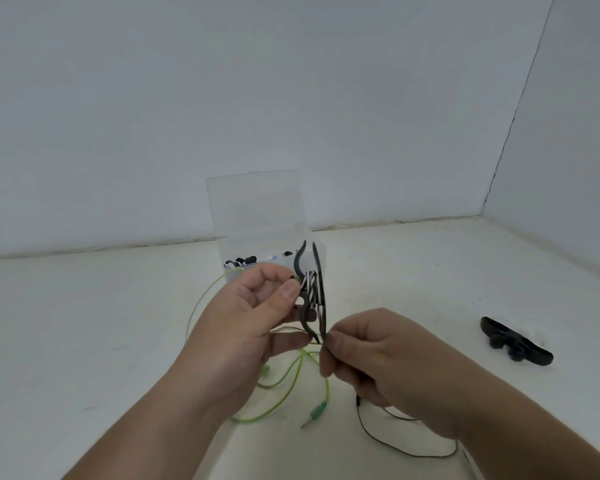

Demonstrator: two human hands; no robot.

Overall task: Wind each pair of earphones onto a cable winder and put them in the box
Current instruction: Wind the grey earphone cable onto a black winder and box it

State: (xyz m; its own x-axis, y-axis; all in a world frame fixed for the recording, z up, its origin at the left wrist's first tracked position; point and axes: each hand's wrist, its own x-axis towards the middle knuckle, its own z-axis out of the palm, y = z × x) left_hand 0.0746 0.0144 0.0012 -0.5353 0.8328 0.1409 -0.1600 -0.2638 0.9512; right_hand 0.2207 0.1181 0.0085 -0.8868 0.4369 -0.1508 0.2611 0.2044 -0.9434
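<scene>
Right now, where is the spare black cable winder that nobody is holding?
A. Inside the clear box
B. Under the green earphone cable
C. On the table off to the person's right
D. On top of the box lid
C: the spare black cable winder lies alone on the table, right of the right hand, far from the clear box.

Even, diffuse, slightly cool lighting; faint soft shadows only. No glare. Mild overall softness. Wide-angle bowing of straight lines toward edges.

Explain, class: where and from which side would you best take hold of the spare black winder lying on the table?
Grip the black winder across its narrow middle, coming from above with the right hand. It lies flat, long and slim, with nothing beside it.
</scene>
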